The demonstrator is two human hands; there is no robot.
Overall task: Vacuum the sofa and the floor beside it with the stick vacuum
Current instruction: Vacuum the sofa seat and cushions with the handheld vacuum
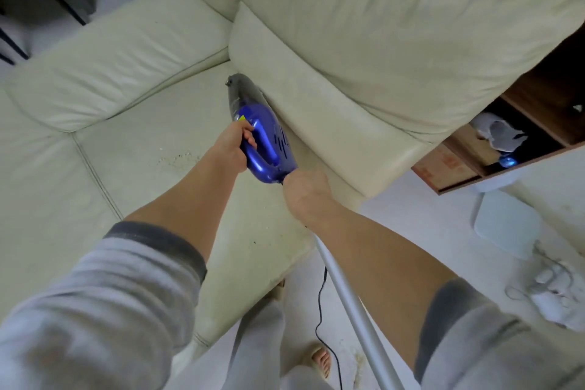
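The left hand is curling its grip around the blue vacuum handle while the right hand is gripping its back end, likely steadying it, nose pointing into the sofa corner near crumbs.

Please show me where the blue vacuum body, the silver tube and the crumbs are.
blue vacuum body [269,133], head view, side of motor housing.
silver tube [354,301], head view, middle of shaft.
crumbs [175,159], head view, patch on seat cushion.
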